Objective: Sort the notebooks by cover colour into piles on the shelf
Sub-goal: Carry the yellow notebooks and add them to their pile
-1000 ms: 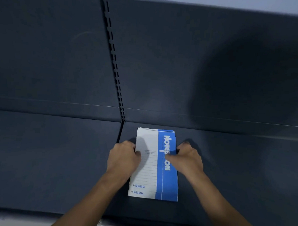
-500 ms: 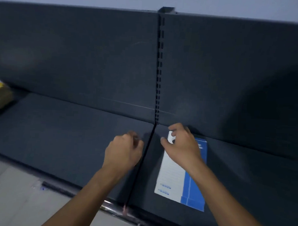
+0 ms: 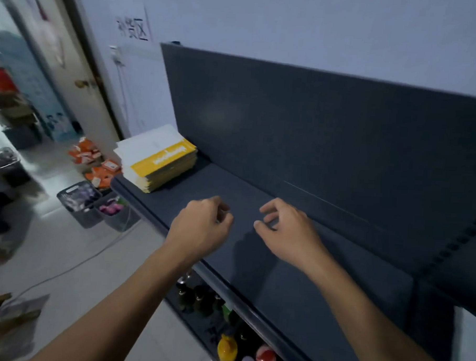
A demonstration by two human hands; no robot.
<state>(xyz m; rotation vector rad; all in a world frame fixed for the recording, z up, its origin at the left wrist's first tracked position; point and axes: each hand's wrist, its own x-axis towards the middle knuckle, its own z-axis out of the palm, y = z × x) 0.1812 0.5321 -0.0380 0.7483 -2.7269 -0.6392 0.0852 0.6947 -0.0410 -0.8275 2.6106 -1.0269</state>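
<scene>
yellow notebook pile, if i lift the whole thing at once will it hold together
Probably heavy: the pile is many notebooks thick. Its edges look staggered, so layers may slide apart. Thin copies likely sag unless supported underneath.

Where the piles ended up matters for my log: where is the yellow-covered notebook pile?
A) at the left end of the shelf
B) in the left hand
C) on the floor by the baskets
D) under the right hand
A: the yellow notebook pile lies on the shelf at its far left end, while the left hand and right hand hover over the shelf holding nothing.
</scene>
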